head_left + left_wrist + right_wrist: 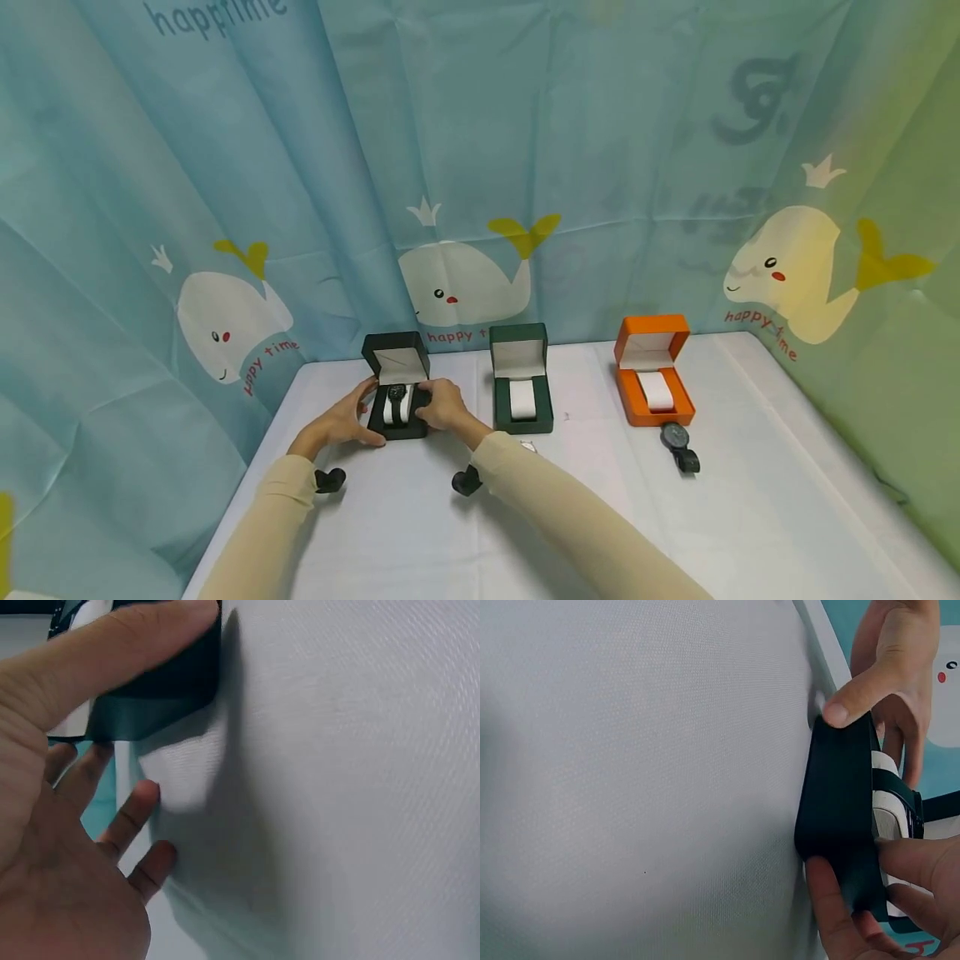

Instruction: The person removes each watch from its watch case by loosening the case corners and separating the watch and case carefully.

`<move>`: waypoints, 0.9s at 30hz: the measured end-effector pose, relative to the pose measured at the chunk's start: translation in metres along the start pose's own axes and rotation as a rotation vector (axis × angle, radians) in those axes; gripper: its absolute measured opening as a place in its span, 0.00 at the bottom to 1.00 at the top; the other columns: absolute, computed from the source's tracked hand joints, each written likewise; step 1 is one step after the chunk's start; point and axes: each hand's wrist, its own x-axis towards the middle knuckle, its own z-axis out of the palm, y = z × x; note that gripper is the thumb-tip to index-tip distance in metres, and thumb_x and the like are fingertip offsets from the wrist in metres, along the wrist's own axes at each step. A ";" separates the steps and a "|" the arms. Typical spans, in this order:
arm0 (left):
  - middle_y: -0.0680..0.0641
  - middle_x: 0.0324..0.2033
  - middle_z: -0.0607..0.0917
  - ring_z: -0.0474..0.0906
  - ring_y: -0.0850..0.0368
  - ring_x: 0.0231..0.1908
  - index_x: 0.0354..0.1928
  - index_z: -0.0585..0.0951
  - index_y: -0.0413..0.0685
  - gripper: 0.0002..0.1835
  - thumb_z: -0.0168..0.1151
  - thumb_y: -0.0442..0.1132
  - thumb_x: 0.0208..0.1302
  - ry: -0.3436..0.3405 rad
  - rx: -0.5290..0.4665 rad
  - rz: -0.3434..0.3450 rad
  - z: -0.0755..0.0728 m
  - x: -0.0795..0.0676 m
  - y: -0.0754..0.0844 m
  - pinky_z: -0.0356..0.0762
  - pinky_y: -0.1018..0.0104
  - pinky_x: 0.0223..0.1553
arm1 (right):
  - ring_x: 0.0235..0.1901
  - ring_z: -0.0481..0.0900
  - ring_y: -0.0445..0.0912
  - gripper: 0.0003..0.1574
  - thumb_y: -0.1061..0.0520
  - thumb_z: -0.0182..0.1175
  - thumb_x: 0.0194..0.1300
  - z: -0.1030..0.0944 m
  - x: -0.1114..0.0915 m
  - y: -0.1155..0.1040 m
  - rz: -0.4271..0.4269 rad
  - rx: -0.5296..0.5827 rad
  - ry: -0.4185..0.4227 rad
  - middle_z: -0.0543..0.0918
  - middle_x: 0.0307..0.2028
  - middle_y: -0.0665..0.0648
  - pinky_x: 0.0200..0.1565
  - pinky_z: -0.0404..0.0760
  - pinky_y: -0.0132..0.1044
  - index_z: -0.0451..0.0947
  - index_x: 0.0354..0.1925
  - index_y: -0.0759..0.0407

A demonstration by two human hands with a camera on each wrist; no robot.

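Observation:
An open black watch box (397, 433) stands at the left of the white table, its lid tilted back. Inside, a black wristwatch (397, 393) wraps round a white cushion (885, 760). My left hand (343, 422) grips the box's left side, thumb at the front left corner; in the left wrist view its other fingers spread behind, two loose of the box. At the box's right side my right hand (447, 407) pinches the wall, with a finger along the outside and the thumb over the rim by the cushion, as the right wrist view shows.
Right of the hands is an open green watch box (523, 427) with a white cushion. Farther right stands an open orange watch box (657, 418); a dark watch (675, 435) lies before it. My right sleeve partly hides a small pale object (528, 447). A whale-print curtain (600, 183) hangs behind.

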 end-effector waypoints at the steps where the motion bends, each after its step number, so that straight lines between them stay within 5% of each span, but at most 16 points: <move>1: 0.34 0.79 0.52 0.66 0.30 0.65 0.82 0.43 0.40 0.69 0.85 0.40 0.48 -0.001 0.003 0.000 -0.002 -0.001 0.001 0.65 0.36 0.65 | 0.62 0.76 0.53 0.30 0.65 0.71 0.62 0.000 0.000 0.000 -0.002 0.000 0.001 0.79 0.63 0.65 0.62 0.76 0.47 0.80 0.63 0.64; 9: 0.34 0.74 0.63 0.72 0.35 0.59 0.79 0.59 0.41 0.56 0.81 0.45 0.53 0.068 0.087 0.043 -0.020 -0.013 0.010 0.72 0.37 0.56 | 0.60 0.77 0.54 0.30 0.66 0.70 0.63 0.000 -0.001 -0.001 -0.004 0.008 -0.005 0.78 0.63 0.66 0.59 0.78 0.44 0.79 0.64 0.64; 16: 0.33 0.67 0.72 0.75 0.37 0.54 0.70 0.73 0.40 0.44 0.82 0.44 0.53 0.092 0.111 0.076 -0.023 -0.015 0.018 0.75 0.42 0.50 | 0.56 0.79 0.56 0.30 0.66 0.69 0.64 -0.001 -0.002 -0.001 0.002 0.030 -0.009 0.78 0.62 0.67 0.45 0.85 0.39 0.78 0.64 0.64; 27: 0.36 0.63 0.78 0.79 0.43 0.46 0.65 0.78 0.42 0.38 0.82 0.41 0.51 0.128 0.172 0.146 -0.016 -0.009 0.028 0.76 0.52 0.42 | 0.59 0.78 0.54 0.29 0.65 0.71 0.62 -0.001 -0.001 0.001 -0.040 -0.010 0.013 0.81 0.60 0.65 0.61 0.77 0.47 0.80 0.62 0.64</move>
